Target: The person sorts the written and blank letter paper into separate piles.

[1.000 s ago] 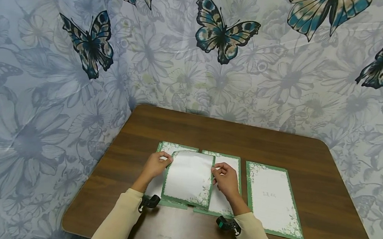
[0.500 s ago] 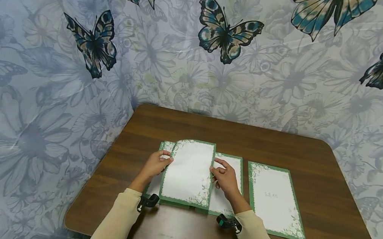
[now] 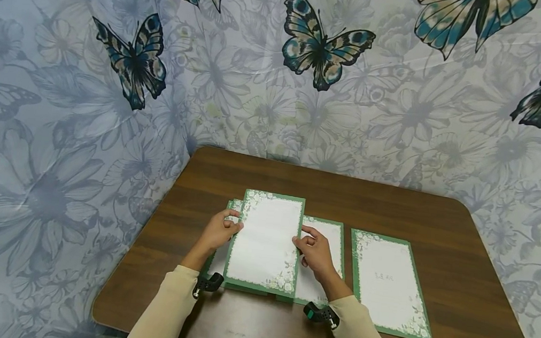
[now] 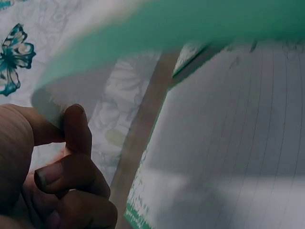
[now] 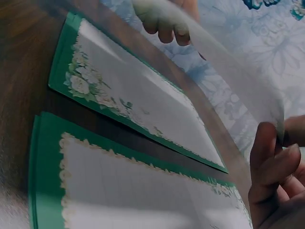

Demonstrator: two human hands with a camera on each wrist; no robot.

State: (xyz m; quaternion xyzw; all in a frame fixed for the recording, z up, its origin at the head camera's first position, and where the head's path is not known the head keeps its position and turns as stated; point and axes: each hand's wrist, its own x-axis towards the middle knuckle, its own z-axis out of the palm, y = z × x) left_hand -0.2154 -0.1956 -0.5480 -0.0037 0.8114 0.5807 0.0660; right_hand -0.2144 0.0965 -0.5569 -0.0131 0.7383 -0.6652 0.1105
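One green-bordered sheet, pinched by left hand and right hand, hangs over a brown table (butterfly-patterned backdrop behind).

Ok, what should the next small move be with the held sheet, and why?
Probably ease the held green-bordered sheet left and lower it onto the left paper stack: the left hand and right hand pinch its side edges, and in the head view it covers most of that stack but overlaps the middle paper stack.
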